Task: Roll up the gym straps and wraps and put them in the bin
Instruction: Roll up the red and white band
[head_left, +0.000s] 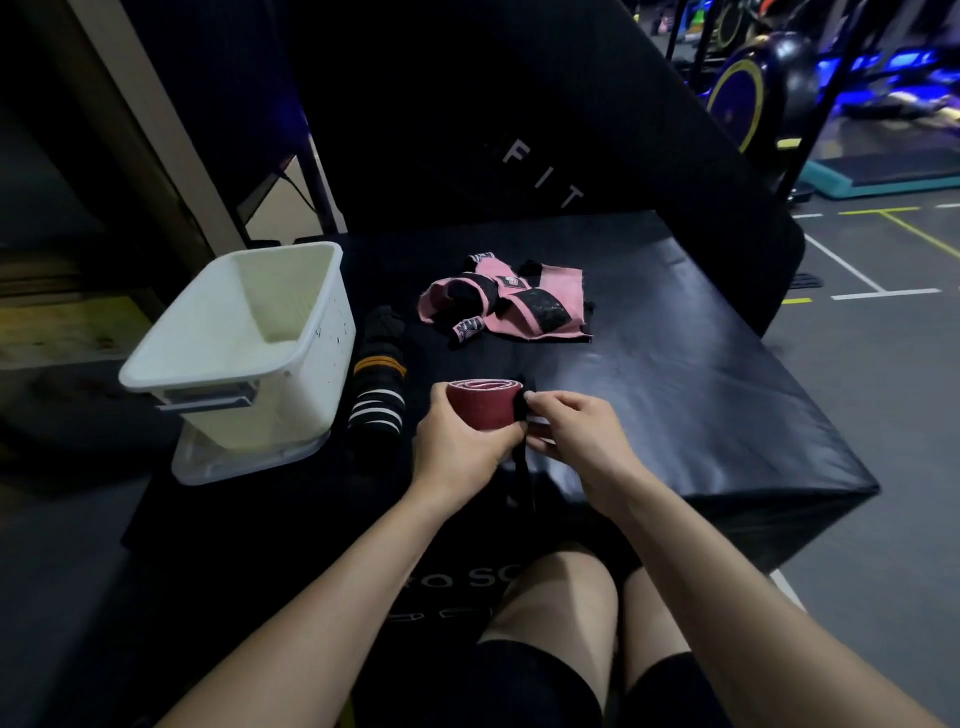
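Note:
My left hand grips a rolled dark-red wrap just above the black padded box. My right hand pinches the wrap's black end strap at the roll's right side; the strap hangs down between my hands. A pile of pink-and-black wraps lies unrolled farther back on the box. A black wrap with orange and white stripes lies stretched out beside the white bin, which stands at the left and shows nothing inside.
The bin sits on a clear lid near the box's left edge. A black upright pad rises behind the box. My knees are below the hands. Gym machines stand far right on the marked floor.

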